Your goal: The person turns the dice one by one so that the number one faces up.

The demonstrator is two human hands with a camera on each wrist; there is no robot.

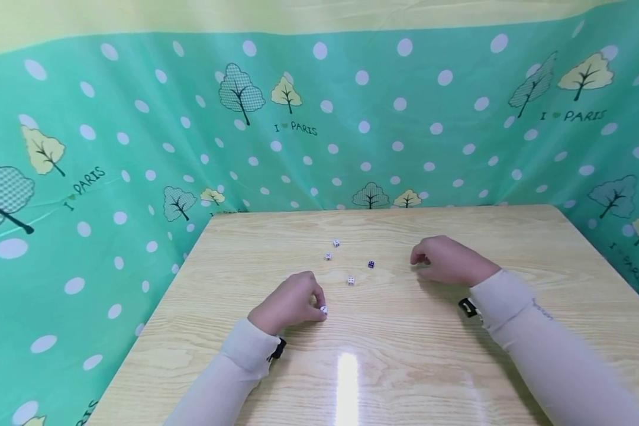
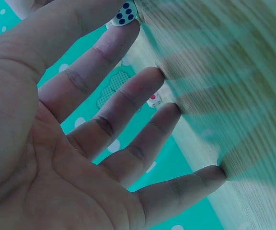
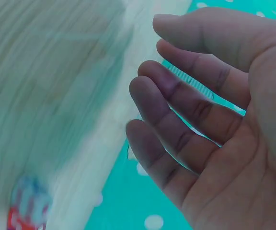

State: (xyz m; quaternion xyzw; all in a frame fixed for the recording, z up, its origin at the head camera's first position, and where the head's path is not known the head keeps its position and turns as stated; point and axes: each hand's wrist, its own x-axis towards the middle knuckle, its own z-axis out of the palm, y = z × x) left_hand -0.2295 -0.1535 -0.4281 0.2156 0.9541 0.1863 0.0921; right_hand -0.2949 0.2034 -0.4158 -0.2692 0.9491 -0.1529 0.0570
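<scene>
My left hand (image 1: 293, 303) pinches a white die (image 1: 323, 310) between thumb and index finger, low at the tabletop. In the left wrist view that die (image 2: 125, 14) shows dark pips, and the other fingers are spread with their tips at the wood. Beyond them is a white die with a red pip (image 2: 154, 100). My right hand (image 1: 452, 260) hovers over the right half of the table with nothing in it; its fingers are loosely bent in the right wrist view. Nearest to it lies a dark blue die (image 1: 371, 264).
More white dice lie mid-table: one at the back (image 1: 336, 243), one just in front of it (image 1: 328, 256), and one nearer me (image 1: 351, 281). The wooden table (image 1: 404, 355) meets a green dotted curtain (image 1: 362, 142) behind. A blurred red and white shape (image 3: 30, 206) sits low in the right wrist view.
</scene>
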